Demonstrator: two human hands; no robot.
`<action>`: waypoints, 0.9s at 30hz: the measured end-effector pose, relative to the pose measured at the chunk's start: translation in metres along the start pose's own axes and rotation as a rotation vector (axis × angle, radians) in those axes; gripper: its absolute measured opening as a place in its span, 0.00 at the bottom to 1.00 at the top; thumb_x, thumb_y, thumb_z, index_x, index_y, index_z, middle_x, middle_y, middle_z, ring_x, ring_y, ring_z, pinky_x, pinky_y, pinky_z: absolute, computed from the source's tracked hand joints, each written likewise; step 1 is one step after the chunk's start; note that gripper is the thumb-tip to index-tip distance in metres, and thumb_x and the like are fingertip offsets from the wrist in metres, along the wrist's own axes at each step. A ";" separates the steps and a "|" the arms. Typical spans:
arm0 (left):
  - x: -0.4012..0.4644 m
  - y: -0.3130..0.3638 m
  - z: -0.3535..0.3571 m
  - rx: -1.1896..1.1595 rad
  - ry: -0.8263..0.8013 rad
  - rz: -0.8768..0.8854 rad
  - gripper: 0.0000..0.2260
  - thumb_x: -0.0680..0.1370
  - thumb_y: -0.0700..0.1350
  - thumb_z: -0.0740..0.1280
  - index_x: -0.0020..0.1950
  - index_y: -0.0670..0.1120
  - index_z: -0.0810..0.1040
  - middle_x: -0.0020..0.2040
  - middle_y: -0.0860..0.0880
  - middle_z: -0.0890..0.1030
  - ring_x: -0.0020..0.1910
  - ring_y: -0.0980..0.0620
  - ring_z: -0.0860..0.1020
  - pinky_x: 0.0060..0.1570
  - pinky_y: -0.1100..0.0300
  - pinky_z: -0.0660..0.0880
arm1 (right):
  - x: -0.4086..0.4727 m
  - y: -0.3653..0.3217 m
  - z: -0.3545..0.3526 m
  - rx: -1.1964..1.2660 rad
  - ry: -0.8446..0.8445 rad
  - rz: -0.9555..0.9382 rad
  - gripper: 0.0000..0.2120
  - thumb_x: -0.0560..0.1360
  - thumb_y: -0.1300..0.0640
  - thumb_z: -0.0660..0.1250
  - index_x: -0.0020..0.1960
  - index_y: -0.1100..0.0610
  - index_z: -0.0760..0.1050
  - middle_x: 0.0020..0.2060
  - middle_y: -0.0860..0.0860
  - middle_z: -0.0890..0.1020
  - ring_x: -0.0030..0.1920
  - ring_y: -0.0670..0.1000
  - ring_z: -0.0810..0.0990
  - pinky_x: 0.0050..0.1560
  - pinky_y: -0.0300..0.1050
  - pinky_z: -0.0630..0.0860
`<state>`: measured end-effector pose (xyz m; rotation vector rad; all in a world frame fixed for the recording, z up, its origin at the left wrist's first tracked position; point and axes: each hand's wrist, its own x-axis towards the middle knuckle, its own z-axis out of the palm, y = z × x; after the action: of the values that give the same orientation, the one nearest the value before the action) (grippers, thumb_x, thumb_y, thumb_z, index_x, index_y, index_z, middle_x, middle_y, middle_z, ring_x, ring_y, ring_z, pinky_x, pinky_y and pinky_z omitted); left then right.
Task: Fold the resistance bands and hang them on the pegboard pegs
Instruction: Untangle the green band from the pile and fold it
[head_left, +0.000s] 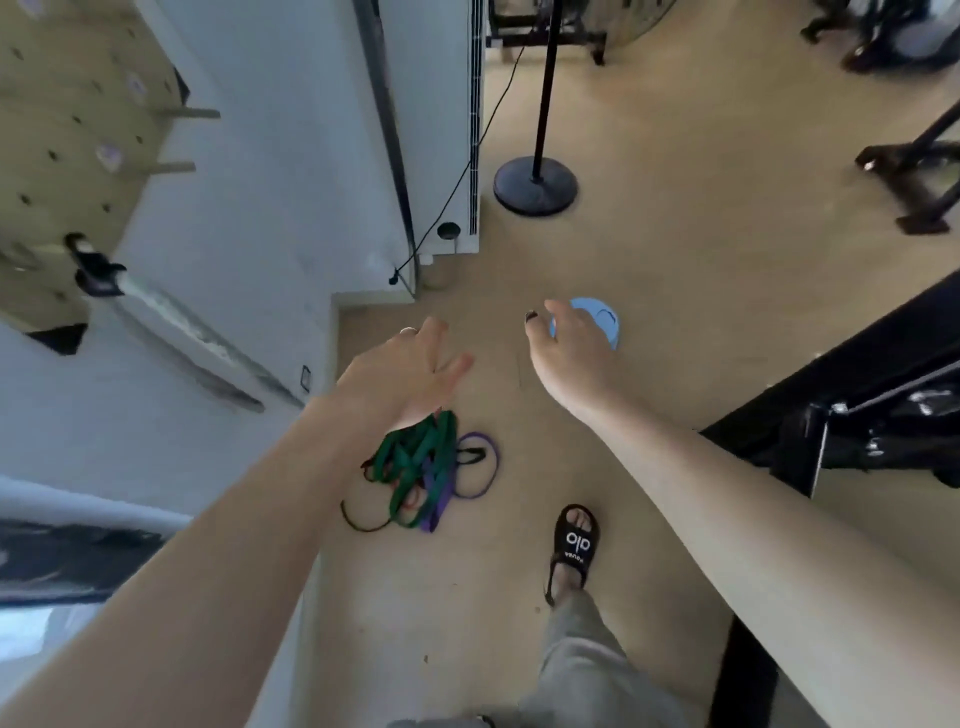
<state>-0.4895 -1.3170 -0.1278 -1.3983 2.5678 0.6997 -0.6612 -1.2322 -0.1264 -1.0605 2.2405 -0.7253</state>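
Both hands out over the floor, empty: left hand (410, 371) with fingers spread and relaxed, directly above the tangle; right hand (563, 338) loosely open too, fingers drooping, farther off toward the blue disc (597, 319). Not yet touching anything.

Resistance bands (423, 470) in one knotted heap on the tan floor (649, 249), just ahead of the black slide sandal (573, 545). Green, purple and a thin dark band, looped through one another. Pegboard (67, 130) up on the wall at the left, pale wood, drilled with holes, two bare wooden pegs (189, 113) jutting out, well apart from the heap.

Likely trouble: grabbing one strand and lifting the whole snarl, since the loops interlock; pulling hard would probably tighten the knot rather than free it. Stretchy rubber, so a snagged band could snap back on release. Foot close by, so a loose loop could catch under the sandal. Slick flat strips, likely to slide off a short peg if folded unevenly.

Bands flat, ribbon-like, matte, limp. Floor smooth, faintly glossy. Blue disc round, shallow, hard-looking. Black round stand base (535, 184) beyond, dull metal or plastic, cannot tell which.
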 end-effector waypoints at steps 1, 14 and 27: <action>0.028 0.010 0.000 -0.011 0.002 -0.010 0.27 0.83 0.63 0.53 0.78 0.50 0.61 0.62 0.48 0.78 0.57 0.44 0.79 0.60 0.43 0.76 | 0.028 0.006 -0.007 0.018 0.005 -0.007 0.21 0.86 0.50 0.54 0.72 0.63 0.69 0.68 0.59 0.74 0.68 0.60 0.72 0.66 0.54 0.67; 0.252 0.056 -0.039 -0.141 -0.011 -0.302 0.26 0.84 0.60 0.55 0.79 0.48 0.61 0.67 0.44 0.76 0.65 0.43 0.75 0.63 0.47 0.73 | 0.294 0.022 -0.040 -0.129 -0.278 -0.164 0.14 0.84 0.51 0.55 0.59 0.59 0.73 0.57 0.56 0.77 0.58 0.60 0.74 0.57 0.52 0.71; 0.396 -0.025 -0.040 -0.455 0.033 -0.612 0.29 0.83 0.62 0.57 0.80 0.49 0.61 0.70 0.46 0.75 0.66 0.43 0.75 0.67 0.45 0.72 | 0.482 -0.042 0.013 -0.360 -0.488 -0.401 0.19 0.85 0.50 0.55 0.65 0.62 0.74 0.63 0.60 0.78 0.64 0.62 0.74 0.62 0.54 0.71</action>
<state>-0.6871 -1.6476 -0.2320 -2.1901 1.8730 1.1728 -0.8892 -1.6471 -0.2267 -1.6847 1.7841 -0.1714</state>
